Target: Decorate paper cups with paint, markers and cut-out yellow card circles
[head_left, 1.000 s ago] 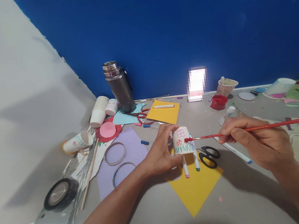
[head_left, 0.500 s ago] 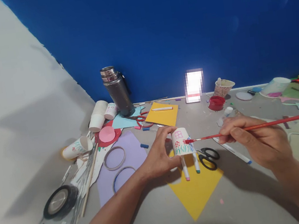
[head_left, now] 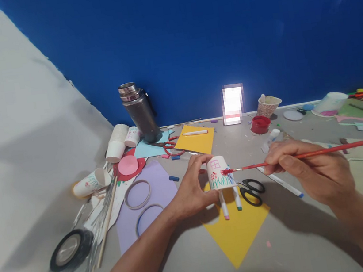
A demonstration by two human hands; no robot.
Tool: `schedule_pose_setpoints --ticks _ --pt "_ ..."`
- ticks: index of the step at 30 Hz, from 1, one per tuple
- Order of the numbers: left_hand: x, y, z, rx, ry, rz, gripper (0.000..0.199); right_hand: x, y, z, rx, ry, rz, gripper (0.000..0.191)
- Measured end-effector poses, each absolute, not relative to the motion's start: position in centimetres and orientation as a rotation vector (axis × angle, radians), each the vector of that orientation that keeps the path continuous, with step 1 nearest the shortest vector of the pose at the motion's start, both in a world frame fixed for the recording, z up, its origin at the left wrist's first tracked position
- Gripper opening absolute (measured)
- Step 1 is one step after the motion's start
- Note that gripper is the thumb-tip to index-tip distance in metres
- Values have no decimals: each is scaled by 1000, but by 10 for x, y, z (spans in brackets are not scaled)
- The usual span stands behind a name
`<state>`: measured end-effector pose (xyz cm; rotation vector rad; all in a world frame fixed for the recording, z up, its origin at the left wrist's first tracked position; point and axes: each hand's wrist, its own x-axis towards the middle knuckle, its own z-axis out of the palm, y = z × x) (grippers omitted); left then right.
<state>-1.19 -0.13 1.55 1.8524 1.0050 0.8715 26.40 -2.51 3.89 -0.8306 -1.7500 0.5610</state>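
Note:
Between thumb and fingers, my left hand (head_left: 196, 185) holds a small white paper cup (head_left: 217, 165) upside down. The cup bears a pink window, red dotted flowers and green grass. My right hand (head_left: 306, 168) is closed around a long red paintbrush (head_left: 343, 147). Its red-painted tip touches the cup's side, right of the red flowers. Below the cup, two markers, one pink-ended (head_left: 225, 210) and one green-ended (head_left: 238, 202), lie over a yellow sheet (head_left: 237, 240). Black-handled scissors (head_left: 251, 193) rest just right of them.
At the back stand a dark flask (head_left: 142, 119), a bright blurred screen (head_left: 232, 104), a red paint jar (head_left: 260, 124) and a patterned cup (head_left: 268, 107). Stacked paper cups (head_left: 116, 144), black tape (head_left: 69, 249), wires and a purple sheet (head_left: 143, 203) lie at left.
The view has shifted slightly. Both hands keep their holds, and the brush tip stays against the cup, with little visible movement.

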Motion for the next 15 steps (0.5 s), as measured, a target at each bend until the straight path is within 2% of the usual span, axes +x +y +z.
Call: schedule_pose_setpoints --ticks 15 --pt "-10 -3 15 1885 1038 867 71 261 -24 43 -747 -1886 551 21"
